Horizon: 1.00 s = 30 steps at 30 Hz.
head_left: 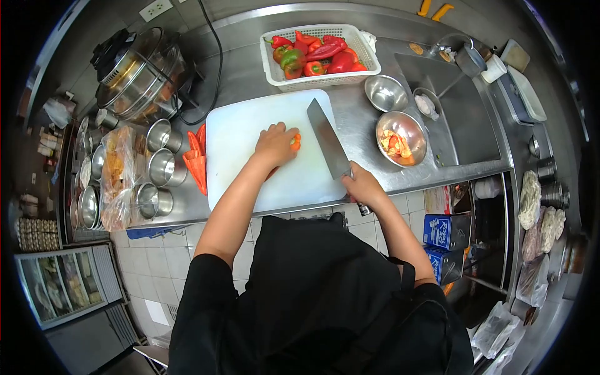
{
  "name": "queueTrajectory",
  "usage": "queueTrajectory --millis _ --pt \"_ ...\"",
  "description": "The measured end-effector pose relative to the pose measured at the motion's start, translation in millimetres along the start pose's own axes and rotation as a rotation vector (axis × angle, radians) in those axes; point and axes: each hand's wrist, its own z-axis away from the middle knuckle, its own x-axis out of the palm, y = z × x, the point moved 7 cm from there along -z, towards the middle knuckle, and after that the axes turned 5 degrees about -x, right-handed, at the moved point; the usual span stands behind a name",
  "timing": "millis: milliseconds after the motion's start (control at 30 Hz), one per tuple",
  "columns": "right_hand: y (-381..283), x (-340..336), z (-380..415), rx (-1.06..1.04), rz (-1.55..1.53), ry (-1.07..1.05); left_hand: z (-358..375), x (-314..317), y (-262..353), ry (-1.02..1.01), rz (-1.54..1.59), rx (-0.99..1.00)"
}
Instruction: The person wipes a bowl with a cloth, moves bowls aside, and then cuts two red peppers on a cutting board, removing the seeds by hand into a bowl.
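Note:
My left hand (275, 145) is closed over an orange-red pepper (295, 142) on the white cutting board (234, 128); most of the pepper is hidden under my palm and fingers. In my right hand (364, 185) is the handle of a cleaver (329, 139), at the board's right side. Its broad blade points away from me, over the board and apart from the pepper. Cut red pepper pieces (196, 160) lie on the steel counter against the board's left edge. To the right, a steel bowl (417, 124) holds pepper scraps (396, 147).
A white basket (275, 80) of red and green peppers stands behind the board. Another steel bowl (385, 93) sits beside the sink (465, 119). Several steel pots (164, 167) and a bagged orange food (119, 178) line the left, below a glass-bowled appliance (140, 78) with a black cord.

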Motion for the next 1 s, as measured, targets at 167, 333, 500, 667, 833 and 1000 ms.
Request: queueTrajectory --millis 167,333,500,667,833,1000 --pt "25 2 -7 -0.018 -0.180 0.071 -27 -9 -7 -0.060 0.201 -0.186" --pt "25 3 -7 -0.042 -0.194 0.041 -54 -33 100 -0.029 0.398 0.179" --pt "30 4 -9 -0.036 -0.174 0.048 -63 -25 186 0.111 0.433 0.410" --pt "19 0 -3 -0.052 -0.104 0.028 -36 -72 93 0.177 0.476 0.137" --pt "13 -4 -5 -0.061 -0.028 0.006 55 -84 -32 0.220 0.493 -0.372" --pt "3 -3 -4 -0.073 0.003 -0.016 103 -14 -6 0.177 0.109 -0.463"
